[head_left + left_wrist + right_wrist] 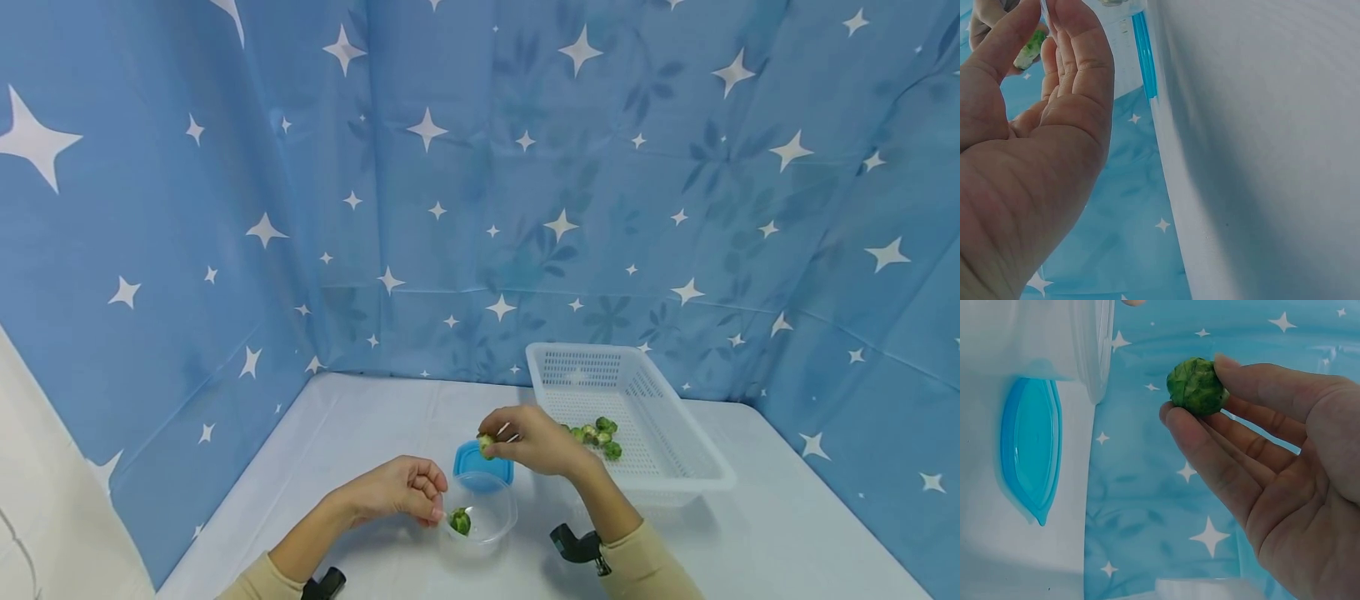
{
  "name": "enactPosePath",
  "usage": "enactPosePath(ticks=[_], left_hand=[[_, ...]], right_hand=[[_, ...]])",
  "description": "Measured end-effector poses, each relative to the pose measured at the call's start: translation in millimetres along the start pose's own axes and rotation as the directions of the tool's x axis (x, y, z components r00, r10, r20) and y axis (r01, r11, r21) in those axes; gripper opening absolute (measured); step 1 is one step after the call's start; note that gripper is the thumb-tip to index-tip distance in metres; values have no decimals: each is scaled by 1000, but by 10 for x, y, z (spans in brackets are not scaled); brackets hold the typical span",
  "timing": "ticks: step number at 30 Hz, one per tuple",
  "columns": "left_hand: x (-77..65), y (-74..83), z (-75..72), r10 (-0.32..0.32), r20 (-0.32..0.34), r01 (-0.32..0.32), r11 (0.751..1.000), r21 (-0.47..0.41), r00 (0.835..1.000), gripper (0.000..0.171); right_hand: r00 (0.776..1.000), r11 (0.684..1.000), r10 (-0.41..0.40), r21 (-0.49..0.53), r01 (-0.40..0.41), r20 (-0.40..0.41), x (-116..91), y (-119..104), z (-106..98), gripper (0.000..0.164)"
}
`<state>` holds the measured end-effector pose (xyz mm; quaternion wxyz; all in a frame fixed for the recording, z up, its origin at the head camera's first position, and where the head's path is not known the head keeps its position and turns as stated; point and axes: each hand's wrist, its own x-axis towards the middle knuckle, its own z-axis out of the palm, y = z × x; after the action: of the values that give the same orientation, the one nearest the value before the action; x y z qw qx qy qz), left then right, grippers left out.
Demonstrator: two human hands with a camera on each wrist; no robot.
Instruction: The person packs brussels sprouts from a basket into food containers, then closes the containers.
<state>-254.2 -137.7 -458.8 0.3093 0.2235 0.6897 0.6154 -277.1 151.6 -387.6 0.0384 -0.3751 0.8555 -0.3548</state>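
Between thumb and fingertips my right hand (pixel 528 437) pinches a green Brussels sprout (pixel 1196 387), held up above the blue lid (pixel 472 456). My left hand (pixel 401 492) grips the rim of a clear round plastic container (pixel 498 521) between thumb and fingers, at its left side. Inside that container lies one Brussels sprout (pixel 460 522). The blue lid lies on the table just behind the container. In the left wrist view the left hand (pixel 1041 112) shows its palm side, with the rim at its fingertips.
A white perforated basket (pixel 675 417) stands at the back right, partly behind the right forearm. Several Brussels sprouts (pixel 602 435) lie in it. The table (pixel 360 417) has a white cover, and a blue star-patterned curtain (pixel 465 208) hangs behind it.
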Motion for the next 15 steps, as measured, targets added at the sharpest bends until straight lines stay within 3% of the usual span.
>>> enactPosePath(ticks=[15], left_hand=[[6,1,2,2,2,-2,1000,5,1000,39]], right_hand=[[994,1000,8,-7,-8,111,3,-69,60,20]])
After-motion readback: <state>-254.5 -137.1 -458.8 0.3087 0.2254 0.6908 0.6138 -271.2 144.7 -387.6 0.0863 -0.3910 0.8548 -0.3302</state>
